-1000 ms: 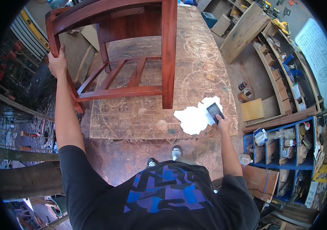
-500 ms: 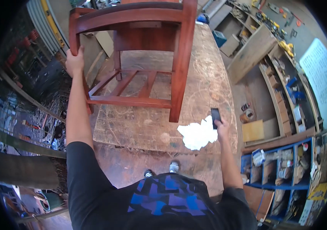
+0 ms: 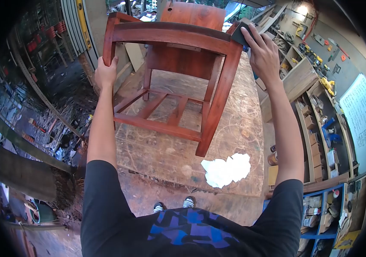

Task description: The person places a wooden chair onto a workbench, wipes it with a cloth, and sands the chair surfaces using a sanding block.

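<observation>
A reddish-brown wooden chair frame stands tilted on the worn wooden table. My left hand is wrapped round its left front post, below the top corner. At the top right corner of the frame, my right hand presses a dark flat block against the wood, fingers over the block. Crumpled white paper lies near the table's front right, below the frame's right leg.
To the right stand wooden shelves with small boxes and a blue compartment rack. A whiteboard with writing is at the far right. Timber beams and debris are on the left.
My right hand has moved from beside the white paper up to the frame's top right corner with the dark block. The view has shifted, and my left hand still holds the post.
</observation>
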`<state>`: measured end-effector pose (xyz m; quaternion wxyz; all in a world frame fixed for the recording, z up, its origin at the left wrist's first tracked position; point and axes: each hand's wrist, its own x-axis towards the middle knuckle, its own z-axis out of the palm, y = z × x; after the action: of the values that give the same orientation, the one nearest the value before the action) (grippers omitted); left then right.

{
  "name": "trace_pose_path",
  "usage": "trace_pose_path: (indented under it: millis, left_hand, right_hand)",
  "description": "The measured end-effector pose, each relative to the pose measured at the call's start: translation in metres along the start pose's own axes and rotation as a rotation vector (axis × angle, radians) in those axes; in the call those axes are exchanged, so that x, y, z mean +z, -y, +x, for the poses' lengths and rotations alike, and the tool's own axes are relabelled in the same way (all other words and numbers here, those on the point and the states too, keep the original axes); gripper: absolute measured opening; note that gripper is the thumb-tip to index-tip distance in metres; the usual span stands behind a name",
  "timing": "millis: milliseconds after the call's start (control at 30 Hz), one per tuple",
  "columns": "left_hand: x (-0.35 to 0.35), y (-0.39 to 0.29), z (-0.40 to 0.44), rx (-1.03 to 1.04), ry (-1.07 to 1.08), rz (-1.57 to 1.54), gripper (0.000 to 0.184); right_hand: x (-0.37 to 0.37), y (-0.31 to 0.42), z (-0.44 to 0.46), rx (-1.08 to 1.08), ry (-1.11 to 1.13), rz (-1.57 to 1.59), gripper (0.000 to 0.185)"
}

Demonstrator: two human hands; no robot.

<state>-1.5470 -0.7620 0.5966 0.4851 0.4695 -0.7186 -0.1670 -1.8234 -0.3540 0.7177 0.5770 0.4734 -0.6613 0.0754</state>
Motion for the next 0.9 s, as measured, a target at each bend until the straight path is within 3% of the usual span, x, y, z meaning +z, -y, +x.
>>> trace_pose_path:
  millis: [200, 300, 433, 900]
  left_hand:
    - [-0.001, 0.004, -0.003, 0.031, -0.046, -0.028, 0.053]
    - [0.002, 0.004, -0.002, 0.039, -0.049, -0.003, 0.053]
    - [0.002, 0.003, -0.001, 0.035, -0.049, 0.003, 0.053]
    - [0.005, -0.002, 0.004, -0.021, -0.016, 0.026, 0.056]
  right_hand:
    - [-0.010, -0.002, 0.015, -0.112, 0.032, -0.106, 0.066]
    - [-0.003, -0.004, 0.021, -0.145, 0.064, -0.010, 0.064]
    - [0.017, -0.009, 0.015, -0.178, -0.060, -0.027, 0.065]
    - [0.017, -0.013, 0.017, -0.179, -0.023, -0.035, 0.067]
